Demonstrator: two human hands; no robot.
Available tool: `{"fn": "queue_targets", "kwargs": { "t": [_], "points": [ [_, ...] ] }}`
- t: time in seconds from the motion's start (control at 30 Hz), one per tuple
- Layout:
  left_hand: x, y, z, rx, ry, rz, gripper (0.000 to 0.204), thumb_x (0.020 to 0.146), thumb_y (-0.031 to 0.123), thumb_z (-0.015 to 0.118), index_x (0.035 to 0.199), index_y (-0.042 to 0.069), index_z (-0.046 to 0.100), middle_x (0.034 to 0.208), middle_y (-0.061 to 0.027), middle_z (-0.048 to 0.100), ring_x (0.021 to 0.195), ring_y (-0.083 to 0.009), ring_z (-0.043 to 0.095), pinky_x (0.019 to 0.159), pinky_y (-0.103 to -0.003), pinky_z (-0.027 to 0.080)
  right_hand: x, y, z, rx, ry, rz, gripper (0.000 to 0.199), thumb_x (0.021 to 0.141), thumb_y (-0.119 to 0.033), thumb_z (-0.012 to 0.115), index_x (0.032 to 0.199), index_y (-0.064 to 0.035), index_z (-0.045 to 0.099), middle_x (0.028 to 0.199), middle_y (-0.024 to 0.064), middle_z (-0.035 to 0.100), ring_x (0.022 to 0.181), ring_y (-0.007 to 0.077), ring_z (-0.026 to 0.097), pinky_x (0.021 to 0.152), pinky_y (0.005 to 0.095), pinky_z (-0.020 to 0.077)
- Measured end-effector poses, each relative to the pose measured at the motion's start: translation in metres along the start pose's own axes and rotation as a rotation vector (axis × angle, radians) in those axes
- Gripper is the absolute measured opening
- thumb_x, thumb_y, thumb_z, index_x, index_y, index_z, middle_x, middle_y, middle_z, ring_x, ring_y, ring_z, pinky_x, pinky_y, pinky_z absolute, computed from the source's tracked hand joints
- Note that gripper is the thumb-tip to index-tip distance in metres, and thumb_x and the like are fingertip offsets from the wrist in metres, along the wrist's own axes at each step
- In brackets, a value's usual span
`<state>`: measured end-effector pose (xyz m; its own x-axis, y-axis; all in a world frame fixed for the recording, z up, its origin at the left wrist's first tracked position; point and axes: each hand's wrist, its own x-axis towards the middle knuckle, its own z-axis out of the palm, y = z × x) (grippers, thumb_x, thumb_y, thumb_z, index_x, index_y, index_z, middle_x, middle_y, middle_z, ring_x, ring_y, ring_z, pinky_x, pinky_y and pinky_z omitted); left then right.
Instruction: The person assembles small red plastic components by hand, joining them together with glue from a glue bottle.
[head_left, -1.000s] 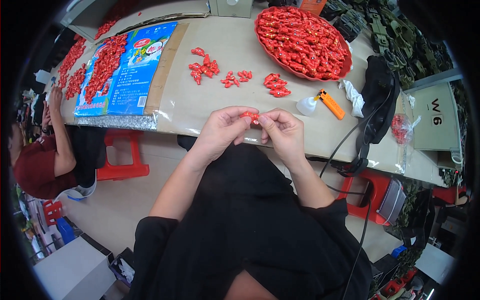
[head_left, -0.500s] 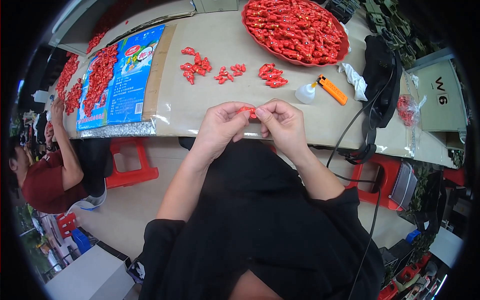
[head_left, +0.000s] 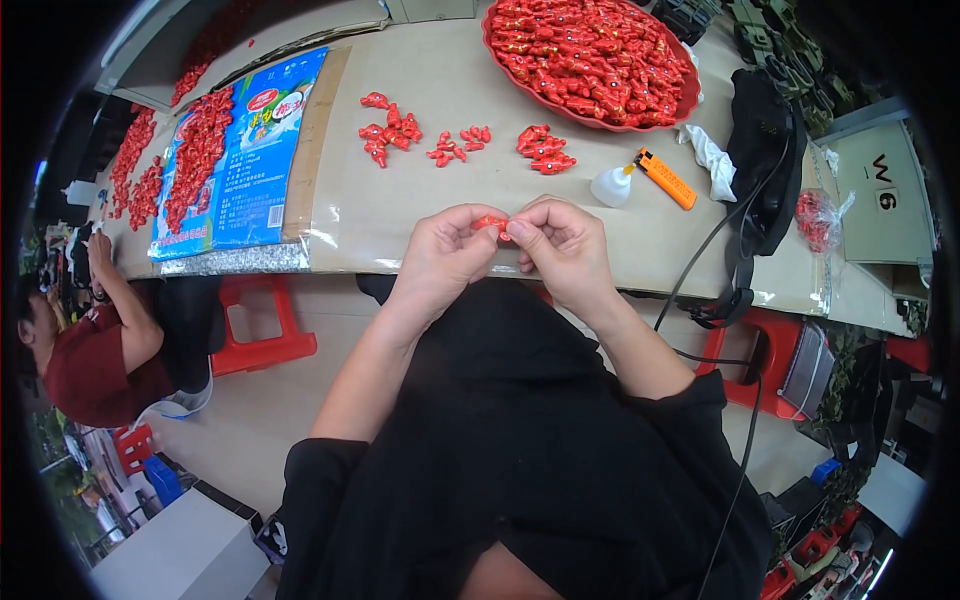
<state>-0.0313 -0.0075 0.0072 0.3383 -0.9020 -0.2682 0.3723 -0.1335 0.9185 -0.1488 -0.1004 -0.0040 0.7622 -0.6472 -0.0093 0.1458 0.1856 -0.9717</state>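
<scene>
Little change over the last second: your left hand point(head_left: 447, 250) and right hand point(head_left: 560, 245) stay pinched, fingertips closed, on the same small red piece point(head_left: 491, 222) at the table edge point(head_left: 400, 262), so you're mid-assembly, sorted red piles point(head_left: 455, 140) untouched.

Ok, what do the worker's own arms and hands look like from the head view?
Both hands, left hand and right hand, are bare: no gloves, rings or watch visible. The forearms are bare too; short black sleeves end near the elbows. No cables on them.
</scene>
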Motion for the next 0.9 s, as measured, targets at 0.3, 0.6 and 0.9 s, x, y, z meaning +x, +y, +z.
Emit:
{"fn": "queue_targets", "kwargs": {
  "t": [0.3, 0.6, 0.9],
  "points": [
    [-0.0001, 0.0002, 0.0001, -0.006, -0.008, 0.021, 0.016, 0.082, 0.006, 0.050, 0.095, -0.003, 0.055, 0.068, -0.0017, 0.050, 0.050, -0.0033, 0.039, 0.044, -0.016, 0.033, 0.0016, 0.0009, 0.0000, 0.004, -0.013, -0.017, 0.011, 0.081, -0.009, 0.056, 0.076, 0.0004, 0.055, 0.070, 0.0034, 0.056, 0.056, 0.0049, 0.051, 0.048, 0.0177, 0.0430],
    [-0.0002, 0.0000, 0.0002, 0.001, 0.009, 0.014, 0.017, 0.082, 0.006, 0.050, 0.095, -0.004, 0.054, 0.070, -0.0027, 0.052, 0.052, -0.0033, 0.041, 0.045, -0.016, 0.034, 0.0010, 0.0023, 0.0002, 0.032, 0.003, 0.001, 0.011, 0.081, -0.009, 0.057, 0.076, -0.0002, 0.054, 0.068, 0.0031, 0.057, 0.052, 0.0046, 0.051, 0.047, 0.0174, 0.0427],
    [0.0000, -0.0037, 0.0005, -0.007, 0.003, 0.068, 0.016, 0.081, 0.003, 0.050, 0.094, -0.004, 0.054, 0.070, -0.0032, 0.054, 0.052, -0.0027, 0.040, 0.045, -0.016, 0.034, 0.0004, 0.0045, 0.0002, 0.032, -0.016, -0.048, 0.009, 0.080, -0.006, 0.057, 0.074, 0.0013, 0.055, 0.073, 0.0028, 0.053, 0.055, 0.0052, 0.051, 0.048, 0.0171, 0.0436]
  ]
}}
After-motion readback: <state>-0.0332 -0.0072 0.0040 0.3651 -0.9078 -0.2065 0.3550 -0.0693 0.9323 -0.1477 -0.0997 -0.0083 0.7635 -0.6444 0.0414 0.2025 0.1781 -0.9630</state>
